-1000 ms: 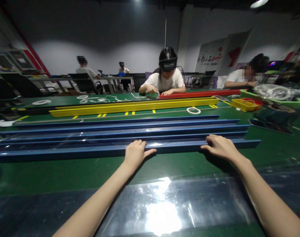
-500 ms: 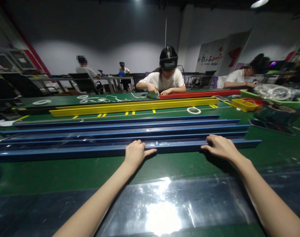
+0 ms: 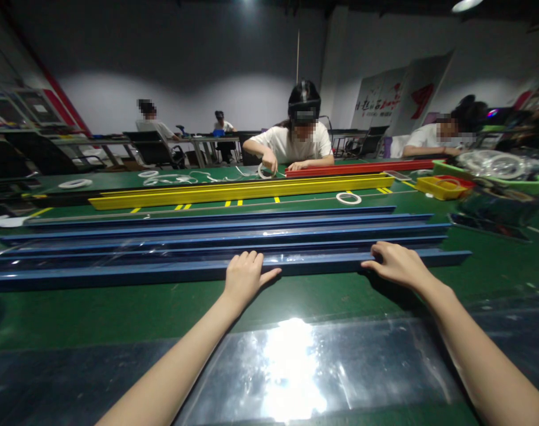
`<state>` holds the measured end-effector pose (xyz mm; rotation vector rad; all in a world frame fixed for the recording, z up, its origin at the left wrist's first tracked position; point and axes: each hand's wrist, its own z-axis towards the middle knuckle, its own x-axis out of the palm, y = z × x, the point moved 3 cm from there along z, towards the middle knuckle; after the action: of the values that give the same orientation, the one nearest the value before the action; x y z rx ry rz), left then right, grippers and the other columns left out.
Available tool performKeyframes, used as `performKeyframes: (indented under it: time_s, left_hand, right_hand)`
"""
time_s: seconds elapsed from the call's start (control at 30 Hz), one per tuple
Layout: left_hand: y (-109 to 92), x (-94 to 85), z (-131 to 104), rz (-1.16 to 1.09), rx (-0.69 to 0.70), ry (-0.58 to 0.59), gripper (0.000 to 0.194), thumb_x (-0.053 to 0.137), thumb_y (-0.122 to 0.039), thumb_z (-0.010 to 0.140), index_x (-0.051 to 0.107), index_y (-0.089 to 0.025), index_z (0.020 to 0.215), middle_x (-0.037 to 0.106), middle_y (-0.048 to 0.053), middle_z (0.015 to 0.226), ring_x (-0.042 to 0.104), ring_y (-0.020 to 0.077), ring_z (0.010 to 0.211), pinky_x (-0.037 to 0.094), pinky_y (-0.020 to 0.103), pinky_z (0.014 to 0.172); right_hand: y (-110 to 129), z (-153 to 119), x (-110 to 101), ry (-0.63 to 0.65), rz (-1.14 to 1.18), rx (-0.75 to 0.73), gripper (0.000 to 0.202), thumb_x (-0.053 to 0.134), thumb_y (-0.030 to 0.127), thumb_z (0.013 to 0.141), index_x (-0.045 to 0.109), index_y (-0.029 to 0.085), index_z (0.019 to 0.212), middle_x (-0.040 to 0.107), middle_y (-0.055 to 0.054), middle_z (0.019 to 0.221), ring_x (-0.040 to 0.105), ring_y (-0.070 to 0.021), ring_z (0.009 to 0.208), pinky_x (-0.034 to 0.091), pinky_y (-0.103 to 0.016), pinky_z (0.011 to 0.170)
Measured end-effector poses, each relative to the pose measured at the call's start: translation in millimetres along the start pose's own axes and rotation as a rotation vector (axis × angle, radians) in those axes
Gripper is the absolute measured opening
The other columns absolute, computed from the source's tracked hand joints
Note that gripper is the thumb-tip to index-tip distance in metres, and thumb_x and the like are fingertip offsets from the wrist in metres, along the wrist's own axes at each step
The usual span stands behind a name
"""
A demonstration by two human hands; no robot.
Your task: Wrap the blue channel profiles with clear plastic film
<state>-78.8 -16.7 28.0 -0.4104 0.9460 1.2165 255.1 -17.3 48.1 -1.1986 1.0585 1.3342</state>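
Several long blue channel-shaped rails lie side by side across the green table. My left hand [image 3: 246, 277] is hooked over the nearest blue rail [image 3: 316, 265], fingers on its top and thumb stretched along its front face. Farther right, my right hand [image 3: 396, 264] grips the same rail near its right end, with curled fingers behind and the thumb in front. Some fingertips are hidden behind the rail's edge. Glossy clear film shows in and over the rails at the left. Under my forearms lies a wide transparent plastic sheet [image 3: 362, 355], reflecting a bright lamp.
Beyond the blue rails lie yellow rails [image 3: 242, 192], a white tape ring [image 3: 348, 199] and a red rail [image 3: 358, 168]. Across the table a co-worker [image 3: 302, 139] handles a white roll. At right stand a yellow tray [image 3: 442, 189] and a green bin [image 3: 535, 186] heaped with wrapped rolls.
My left fingers have straightened a little over the rail; my right hand keeps its place. The co-worker's hand with the white roll has shifted slightly left.
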Motion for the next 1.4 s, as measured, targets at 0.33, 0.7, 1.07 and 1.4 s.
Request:
performKeyframes:
  time_s: [0.33,0.7,1.07,1.4]
  left_hand:
    - [0.9,0.1,-0.5,-0.034,-0.006,-0.005,0.052,0.039,-0.062,0.082,0.058,-0.016,0.068,0.059,0.008,0.066,0.053,0.0201,0.067,0.027,0.031,0.059]
    - [-1.0,-3.4,-0.7,-0.022,0.001,0.023,0.05,0.035,-0.061,0.084,0.057,-0.017,0.077,0.059,0.007,0.074,0.052,0.0205,0.072,0.029,0.031,0.064]
    - [0.4,-5.1,-0.7,-0.099,-0.006,0.0,0.047,0.038,-0.059,0.084,0.055,-0.018,0.072,0.058,0.006,0.073,0.051,0.0187,0.072,0.029,0.03,0.064]
    - [3.0,-6.1,1.1,-0.103,-0.012,0.0,0.049,0.038,-0.062,0.082,0.056,-0.019,0.07,0.059,0.005,0.071,0.052,0.0184,0.072,0.029,0.03,0.065]
  right_hand:
    - [0.4,-0.2,0.2,0.01,-0.015,-0.001,0.035,0.044,0.051,0.08,0.059,0.02,0.078,0.065,-0.007,0.089,0.06,-0.0236,0.082,0.03,-0.027,0.054]
    - [0.3,-0.7,-0.3,0.0,0.016,-0.048,0.031,0.046,0.048,0.08,0.061,0.021,0.082,0.064,-0.006,0.091,0.06,-0.0219,0.083,0.031,-0.025,0.054]
    - [-0.6,-0.5,-0.3,0.007,0.014,-0.056,0.032,0.045,0.05,0.08,0.06,0.022,0.079,0.063,-0.005,0.087,0.059,-0.0205,0.08,0.03,-0.025,0.054]
    - [0.0,-0.8,-1.9,-0.007,0.032,-0.055,0.031,0.047,0.049,0.079,0.06,0.022,0.076,0.064,-0.004,0.086,0.059,-0.02,0.079,0.029,-0.025,0.054]
